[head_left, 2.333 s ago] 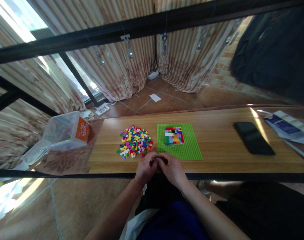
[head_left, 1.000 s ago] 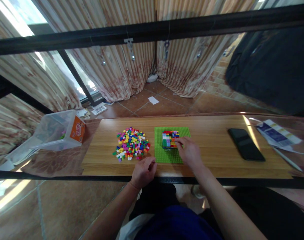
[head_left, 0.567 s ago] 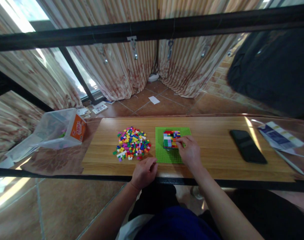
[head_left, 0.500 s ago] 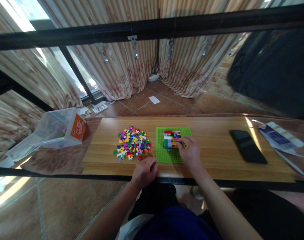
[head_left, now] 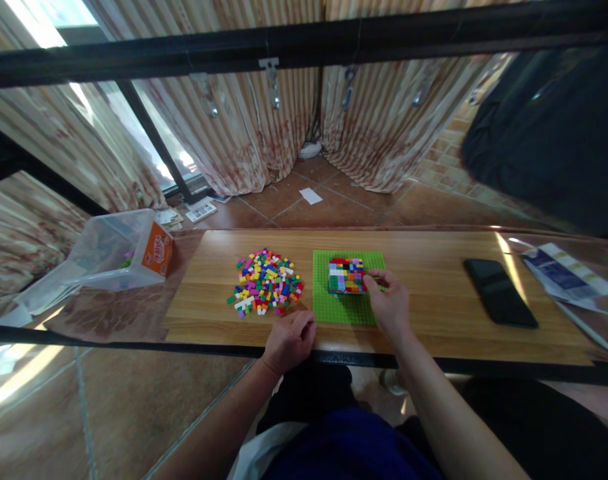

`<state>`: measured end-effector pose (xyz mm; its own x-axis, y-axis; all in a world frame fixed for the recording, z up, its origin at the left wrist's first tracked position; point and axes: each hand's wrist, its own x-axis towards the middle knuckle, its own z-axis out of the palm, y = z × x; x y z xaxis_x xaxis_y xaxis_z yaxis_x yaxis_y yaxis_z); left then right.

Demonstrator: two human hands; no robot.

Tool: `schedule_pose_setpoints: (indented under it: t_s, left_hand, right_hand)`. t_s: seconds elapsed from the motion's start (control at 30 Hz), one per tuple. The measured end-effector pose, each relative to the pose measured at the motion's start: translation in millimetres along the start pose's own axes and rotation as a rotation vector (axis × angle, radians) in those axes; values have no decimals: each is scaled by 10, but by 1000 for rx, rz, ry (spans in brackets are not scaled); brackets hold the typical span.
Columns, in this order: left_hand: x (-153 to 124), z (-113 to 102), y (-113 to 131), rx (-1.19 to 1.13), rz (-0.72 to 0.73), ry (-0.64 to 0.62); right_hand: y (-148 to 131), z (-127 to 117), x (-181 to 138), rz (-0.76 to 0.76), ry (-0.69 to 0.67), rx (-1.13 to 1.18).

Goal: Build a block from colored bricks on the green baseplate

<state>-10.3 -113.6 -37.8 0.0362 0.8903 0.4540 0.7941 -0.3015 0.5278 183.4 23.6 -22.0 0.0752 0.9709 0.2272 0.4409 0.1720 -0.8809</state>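
A block built of many-coloured toy bricks (head_left: 346, 276) stands on a green studded baseplate (head_left: 334, 311). My right hand (head_left: 388, 299) is at the block's right edge, thumb and fingers bent together there. Whether a small brick is between the fingertips is hidden. Loosely curled, my left hand (head_left: 290, 340) rests at the table's front edge, left of the baseplate's near corner, with nothing visible in it. Just beyond that hand lies a pile of loose small bricks (head_left: 268, 283) in mixed colours.
The wooden tabletop (head_left: 424, 280) carries a dark phone (head_left: 501, 293) on the right. Printed papers (head_left: 574, 273) lie past it. To the left stands a clear plastic tub (head_left: 114, 250) with an orange label. A black bar (head_left: 304, 50) crosses the view above.
My right hand has drawn back slightly to the right, from over the block's top to its right edge, uncovering more of the bricks. My left hand stays in place. The view has shifted slightly.
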Motion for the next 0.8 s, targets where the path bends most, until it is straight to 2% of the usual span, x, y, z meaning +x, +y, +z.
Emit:
schedule_pose_setpoints:
  t_s: [0.6,0.8]
  left_hand:
    - [-8,4,10,-10,-23,-9]
    - [-13,10,5,-44,-22,-4]
  right_hand:
    - [180,188,79,127,-57,129]
    - [183,233,82,133,-33,152]
